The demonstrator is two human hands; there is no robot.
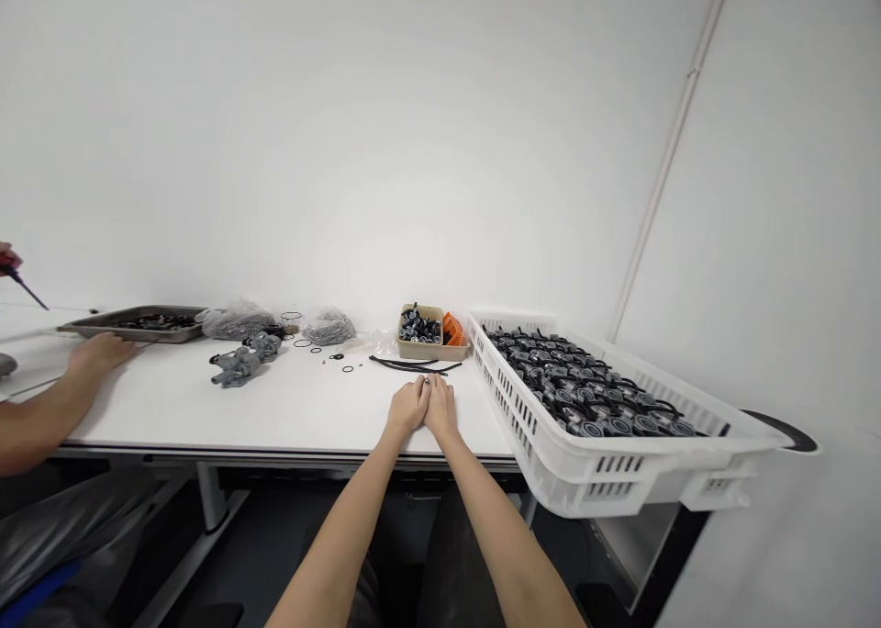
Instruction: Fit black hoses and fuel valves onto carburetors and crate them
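Note:
My left hand (407,405) and my right hand (440,404) meet side by side over the front of the white table, fingers closed and pressed together. A tiny dark piece (427,381) shows between their fingertips, too small to name. Just beyond them lie several thin black tubes (406,365). Behind these, a beige bin (433,353) holds small black and grey parts (421,325) and an orange basket (453,328).
At right, a large white crate (606,467) holds rows of grey parts with black tubes (585,385). Leftward lie black rings (348,369), plastic bags (328,325), grey fittings (238,366) and a tray (172,334). A co-worker's hand (103,351) rests there; another hand holds a screwdriver (27,288).

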